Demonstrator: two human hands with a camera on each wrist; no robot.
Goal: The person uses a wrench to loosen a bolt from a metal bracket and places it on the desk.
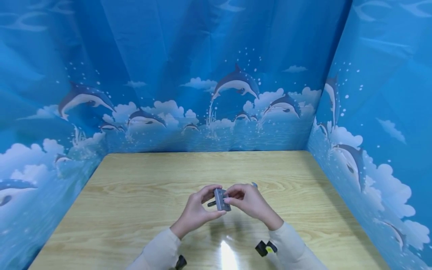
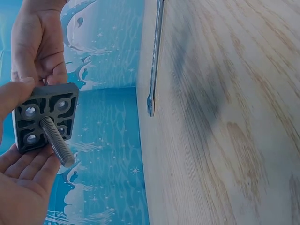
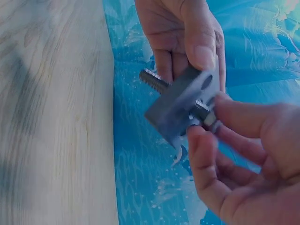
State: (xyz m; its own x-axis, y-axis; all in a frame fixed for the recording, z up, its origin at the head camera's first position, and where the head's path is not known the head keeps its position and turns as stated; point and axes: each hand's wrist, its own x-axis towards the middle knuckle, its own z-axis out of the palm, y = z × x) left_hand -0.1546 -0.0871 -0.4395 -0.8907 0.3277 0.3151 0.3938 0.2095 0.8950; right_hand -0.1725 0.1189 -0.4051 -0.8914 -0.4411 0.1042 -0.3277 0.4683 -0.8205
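Two hands meet over the middle of the wooden table [image 1: 152,187], well apart from its far edge and from both side edges, with wood grain running out on either side of the forearms. Between them, held above the tabletop, is a grey square plate [image 1: 221,200], tilted up on edge; the left hand [image 1: 197,210] grips it by opposite edges, thumb on one and fingers on the other. A threaded rod [image 2: 57,143] juts from the centre of the plate's ribbed face, towards the left in the head view and free of the palm. On the opposite face, the right hand [image 1: 249,202] pinches a small bolt [image 3: 202,112] between thumb and finger, right up against the plate; blur hides how far it sits in a hole. The ribbed face has a round hole near each corner, some of them showing bright inside, though what fills them cannot be told. On the table just beyond the right hand lies a metal wrench [image 2: 155,61], mostly hidden in the head view. Soft shadows fall below the hands, and a bright reflection glares nearer the wearer. Blue curtains [image 1: 189,45] printed with dolphins, clouds and water stand behind the table and along both sides.
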